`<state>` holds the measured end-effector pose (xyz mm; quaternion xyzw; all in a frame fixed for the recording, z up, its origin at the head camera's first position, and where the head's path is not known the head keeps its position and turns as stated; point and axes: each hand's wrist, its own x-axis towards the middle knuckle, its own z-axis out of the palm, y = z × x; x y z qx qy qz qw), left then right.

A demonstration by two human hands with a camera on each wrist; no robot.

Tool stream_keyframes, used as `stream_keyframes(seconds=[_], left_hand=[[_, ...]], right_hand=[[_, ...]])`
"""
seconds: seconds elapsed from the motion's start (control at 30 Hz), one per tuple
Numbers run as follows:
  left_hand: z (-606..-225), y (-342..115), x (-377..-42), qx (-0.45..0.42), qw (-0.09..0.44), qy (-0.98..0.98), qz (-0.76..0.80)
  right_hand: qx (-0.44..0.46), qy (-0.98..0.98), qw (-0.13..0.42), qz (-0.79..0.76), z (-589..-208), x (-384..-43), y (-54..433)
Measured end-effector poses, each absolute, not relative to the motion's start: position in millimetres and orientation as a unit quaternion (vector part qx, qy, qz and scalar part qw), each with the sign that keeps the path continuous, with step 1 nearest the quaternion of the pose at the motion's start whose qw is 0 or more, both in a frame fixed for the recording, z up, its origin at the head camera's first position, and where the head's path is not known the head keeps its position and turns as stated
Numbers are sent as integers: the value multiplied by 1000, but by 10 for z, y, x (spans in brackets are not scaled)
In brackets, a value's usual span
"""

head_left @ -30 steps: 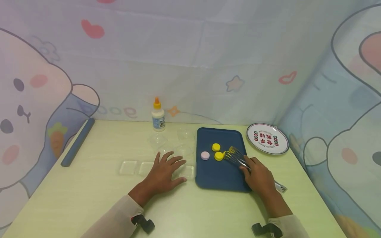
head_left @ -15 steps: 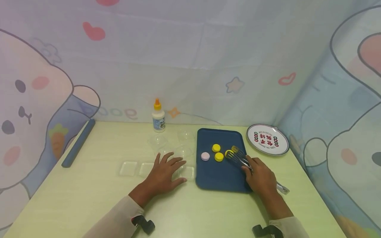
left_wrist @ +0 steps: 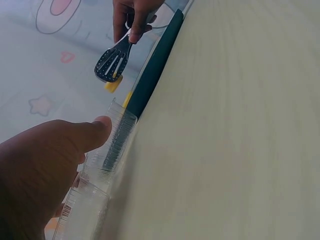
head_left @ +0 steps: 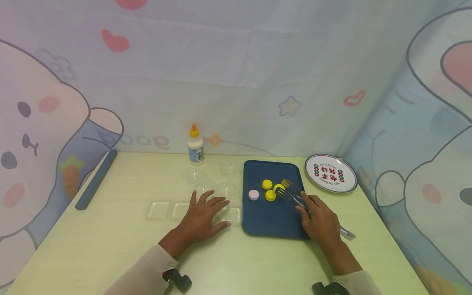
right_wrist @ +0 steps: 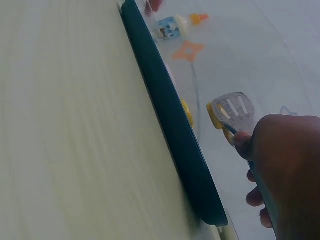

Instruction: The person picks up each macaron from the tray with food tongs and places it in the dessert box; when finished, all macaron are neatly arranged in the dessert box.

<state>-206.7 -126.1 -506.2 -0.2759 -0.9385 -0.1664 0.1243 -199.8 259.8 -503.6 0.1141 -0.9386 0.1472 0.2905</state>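
Note:
My right hand (head_left: 321, 219) grips a pair of metal tongs (right_wrist: 235, 110) with slotted heads. Between the heads sits a yellow macaron (left_wrist: 113, 84), held above the blue tray (head_left: 271, 223). Two more yellow macarons, one farther back (head_left: 267, 184) and one nearer (head_left: 270, 196), lie on the tray beside a pale pink macaron (head_left: 253, 195). Left of the tray, my left hand (head_left: 203, 217) has its fingers spread over a row of clear plastic boxes (head_left: 159, 210). In the left wrist view its thumb lies against a clear box (left_wrist: 107, 150); the other fingers are mostly hidden.
Clear plastic lids (head_left: 194, 175) lie behind the left hand. A glue bottle (head_left: 196, 149) with an orange tip stands near the back curtain. At right is a printed white plate (head_left: 331, 174); a blue-grey roll (head_left: 96, 180) lies along the left edge.
The tongs shift slightly right, then back left toward the other macarons, and the yellow macaron moves along with them. My left hand stays in place.

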Motion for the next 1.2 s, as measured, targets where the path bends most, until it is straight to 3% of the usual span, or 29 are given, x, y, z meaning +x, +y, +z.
stream_keyframes(seconds=[0.8, 1.2], left_hand=[[-5094, -1265, -2088, -272, 135, -940, -157], [-5028, -1239, -2053, -263, 104, -944, -171]], right_hand=[[252, -910, 301, 130, -5043, -1935, 2181], [294, -899, 294, 135, -5005, -1918, 1910]])
